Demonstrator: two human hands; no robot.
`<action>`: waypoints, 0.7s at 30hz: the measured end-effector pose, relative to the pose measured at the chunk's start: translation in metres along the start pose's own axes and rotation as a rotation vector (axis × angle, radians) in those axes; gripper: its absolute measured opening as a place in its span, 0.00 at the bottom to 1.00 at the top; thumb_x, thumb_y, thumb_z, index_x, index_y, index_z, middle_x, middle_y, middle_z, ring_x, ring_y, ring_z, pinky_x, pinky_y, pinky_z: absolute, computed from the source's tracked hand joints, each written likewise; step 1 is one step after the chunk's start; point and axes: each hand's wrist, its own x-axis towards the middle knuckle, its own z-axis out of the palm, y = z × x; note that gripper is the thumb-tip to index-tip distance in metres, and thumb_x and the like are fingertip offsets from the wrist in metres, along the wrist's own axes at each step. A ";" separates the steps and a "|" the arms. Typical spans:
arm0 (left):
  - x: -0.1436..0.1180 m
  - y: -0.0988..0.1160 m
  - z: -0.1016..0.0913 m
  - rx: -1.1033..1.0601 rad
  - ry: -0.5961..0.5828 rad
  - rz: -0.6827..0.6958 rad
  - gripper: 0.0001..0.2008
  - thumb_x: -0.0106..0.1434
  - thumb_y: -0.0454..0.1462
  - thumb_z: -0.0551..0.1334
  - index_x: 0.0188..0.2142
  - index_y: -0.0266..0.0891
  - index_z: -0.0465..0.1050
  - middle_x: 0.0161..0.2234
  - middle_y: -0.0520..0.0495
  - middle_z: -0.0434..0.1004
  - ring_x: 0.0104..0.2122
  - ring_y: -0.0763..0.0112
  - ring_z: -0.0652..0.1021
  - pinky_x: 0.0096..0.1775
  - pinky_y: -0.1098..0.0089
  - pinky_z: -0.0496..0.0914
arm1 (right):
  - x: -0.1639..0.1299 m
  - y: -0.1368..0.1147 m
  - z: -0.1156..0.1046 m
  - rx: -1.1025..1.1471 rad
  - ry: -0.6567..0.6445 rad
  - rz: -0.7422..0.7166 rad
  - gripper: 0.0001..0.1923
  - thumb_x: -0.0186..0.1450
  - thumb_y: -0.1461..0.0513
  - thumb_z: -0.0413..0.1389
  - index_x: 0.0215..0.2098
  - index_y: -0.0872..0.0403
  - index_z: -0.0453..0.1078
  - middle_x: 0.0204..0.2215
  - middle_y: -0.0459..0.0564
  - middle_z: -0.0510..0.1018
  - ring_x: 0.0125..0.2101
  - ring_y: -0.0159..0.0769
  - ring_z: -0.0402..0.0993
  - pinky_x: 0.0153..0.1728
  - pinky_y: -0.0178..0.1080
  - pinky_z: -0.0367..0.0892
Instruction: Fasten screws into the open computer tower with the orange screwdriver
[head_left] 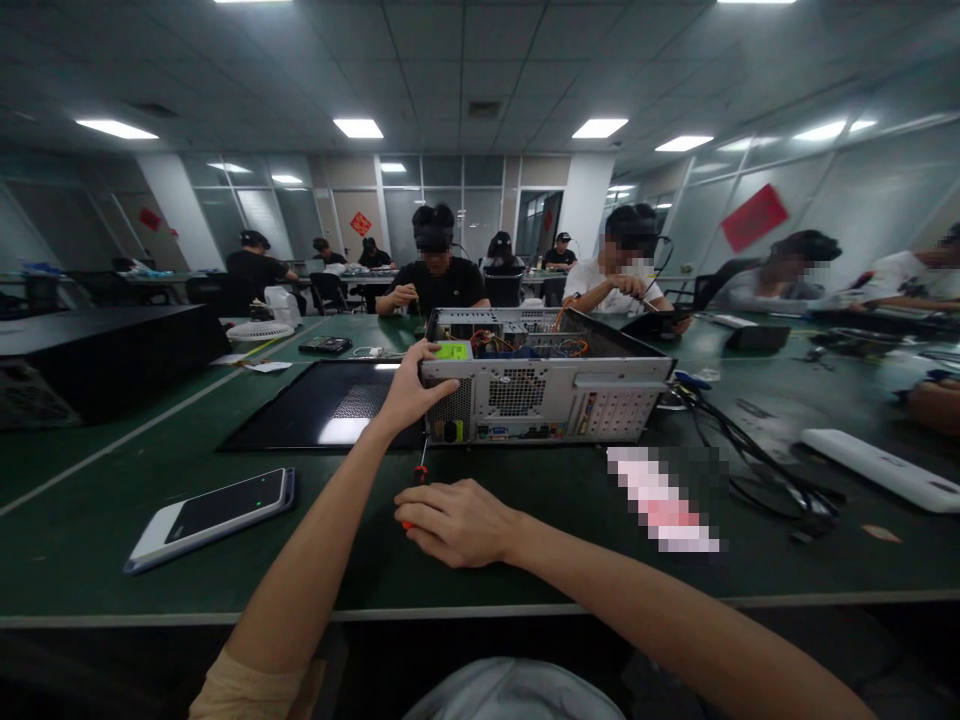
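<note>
Right hand (457, 522), lower centre: fingers curled round screwdriver (417, 482) lying on bench (90, 520). Left hand (411, 388), centre: grips top rear corner of open computer case (544, 385); inside, coloured wires, green-labelled part. Phone (214, 515) lower left.

view: head-worn, single | faces: forward and down across the worktop (112, 520) | range: near, computer case (540, 385) just ahead, centre

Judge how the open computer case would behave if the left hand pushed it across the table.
The computer case looks like boxy sheet metal, so probably stiff and fairly heavy. It sits flat and broad on the table, so tipping seems unlikely; it would likely slide grudgingly. The left hand grips its corner.
</note>
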 end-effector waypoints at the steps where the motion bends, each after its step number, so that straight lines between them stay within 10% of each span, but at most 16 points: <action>1: 0.000 0.000 0.000 0.003 0.000 -0.002 0.18 0.53 0.40 0.69 0.37 0.43 0.62 0.52 0.42 0.72 0.58 0.56 0.70 0.59 0.53 0.62 | 0.000 0.000 0.000 0.010 -0.001 0.003 0.13 0.73 0.58 0.48 0.48 0.57 0.67 0.49 0.53 0.77 0.38 0.32 0.79 0.28 0.32 0.69; 21: 0.000 0.000 0.001 0.003 -0.004 -0.007 0.18 0.54 0.41 0.69 0.37 0.43 0.61 0.53 0.42 0.71 0.58 0.56 0.69 0.60 0.53 0.61 | -0.001 0.001 0.003 -0.078 -0.010 -0.015 0.15 0.74 0.56 0.48 0.54 0.53 0.67 0.47 0.51 0.76 0.35 0.27 0.77 0.26 0.28 0.65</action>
